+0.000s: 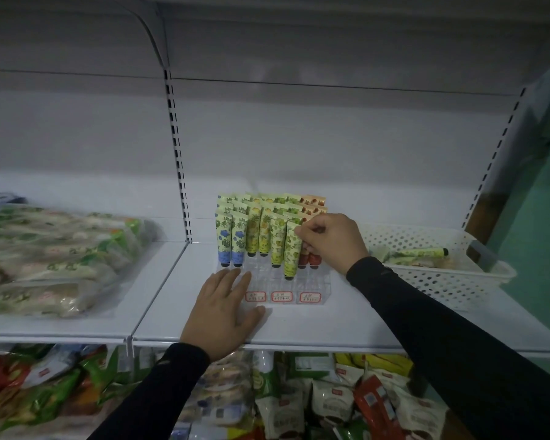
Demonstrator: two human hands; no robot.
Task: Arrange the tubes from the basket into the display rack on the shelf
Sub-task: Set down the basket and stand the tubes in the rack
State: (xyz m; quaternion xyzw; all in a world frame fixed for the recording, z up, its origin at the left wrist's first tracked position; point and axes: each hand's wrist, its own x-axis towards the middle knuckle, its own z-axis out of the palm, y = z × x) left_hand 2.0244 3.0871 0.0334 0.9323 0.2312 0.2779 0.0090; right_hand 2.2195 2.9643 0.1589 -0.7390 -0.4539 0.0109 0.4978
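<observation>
The right hand (329, 241) pinches the top of a green tube (292, 254) half-seated in the clear display rack (311, 285) on the shelf (346, 322) while the left hand (224, 309) lies flat bracing the rack's corner; pushed askew, it could tip neighbouring tubes

The left hand (223, 308) lay flat, palm down, its fingers (235, 277) straight and slightly spread, pointing away from the body, the thumb angled out to the right. Its wrist was straight, and a dark sleeve covered the forearm, which rose from the lower left. The right hand (329, 241) was raised higher and farther forward than the left fingers, knuckles up, its fingers (302, 231) curled toward the thumb in a pinch at their tips. The right wrist bent slightly down, and its dark-sleeved forearm ran in from the lower right.
</observation>
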